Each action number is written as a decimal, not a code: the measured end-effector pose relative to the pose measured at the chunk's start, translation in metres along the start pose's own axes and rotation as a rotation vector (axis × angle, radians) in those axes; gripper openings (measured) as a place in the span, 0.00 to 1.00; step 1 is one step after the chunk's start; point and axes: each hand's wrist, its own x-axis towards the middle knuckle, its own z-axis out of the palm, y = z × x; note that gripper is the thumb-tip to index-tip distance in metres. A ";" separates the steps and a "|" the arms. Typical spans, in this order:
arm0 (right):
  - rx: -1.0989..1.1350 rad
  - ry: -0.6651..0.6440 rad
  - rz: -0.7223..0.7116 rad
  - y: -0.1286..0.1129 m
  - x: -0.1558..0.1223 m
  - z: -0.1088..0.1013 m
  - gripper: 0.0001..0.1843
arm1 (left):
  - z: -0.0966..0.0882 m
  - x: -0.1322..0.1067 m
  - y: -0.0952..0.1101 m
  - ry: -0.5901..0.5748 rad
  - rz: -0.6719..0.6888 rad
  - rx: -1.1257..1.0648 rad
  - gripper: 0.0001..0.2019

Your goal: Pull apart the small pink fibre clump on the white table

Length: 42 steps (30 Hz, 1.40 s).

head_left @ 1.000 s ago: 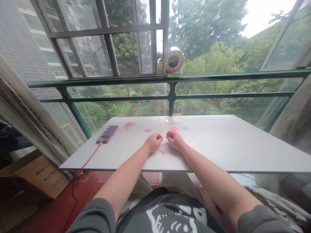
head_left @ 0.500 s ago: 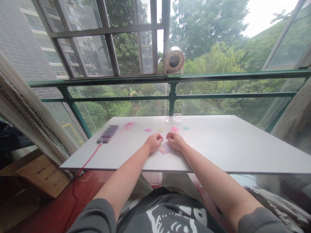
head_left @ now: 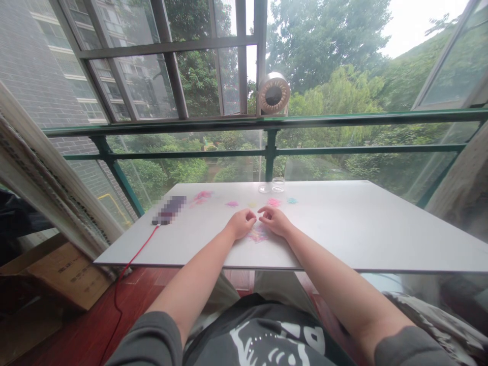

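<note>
My left hand is over the table with thumb and fingers curled into a pinch. What it holds, if anything, is too small to make out. Close on its right is my right hand, its index finger stretched out and its fingers apart, with nothing visible in them. Below and between the hands lies a loose mixed-colour pile of small thin pieces, partly covered by them. Just beyond sit a pink pile, a blue pile, a faint yellow pile and a purple pile.
Two clear round dishes stand at the back edge of the white table. Another pinkish-red pile is farther left. A blurred-out dark device with a red cable lies at the left; the cable hangs over the front edge.
My right hand's fingers have opened from a curl, and the index finger now reaches forward and left. My left hand stays pinched in nearly the same place.
</note>
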 end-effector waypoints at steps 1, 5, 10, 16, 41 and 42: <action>-0.006 -0.003 0.004 0.000 0.000 0.000 0.11 | 0.000 0.000 0.000 0.000 -0.003 -0.001 0.09; -0.038 -0.020 0.012 -0.001 0.000 -0.001 0.08 | -0.001 0.000 0.002 -0.004 -0.018 0.004 0.09; -0.031 -0.006 0.012 -0.002 0.000 -0.001 0.08 | -0.001 -0.001 0.002 -0.002 -0.029 -0.009 0.10; -0.024 0.011 0.013 -0.002 0.000 -0.002 0.07 | -0.001 -0.001 0.003 -0.018 -0.047 -0.007 0.10; 0.036 -0.019 0.018 -0.002 -0.001 -0.003 0.07 | -0.002 0.000 0.004 -0.039 -0.039 0.013 0.09; 0.036 -0.017 0.017 -0.002 -0.001 -0.003 0.07 | -0.002 0.000 0.004 -0.040 -0.039 0.011 0.09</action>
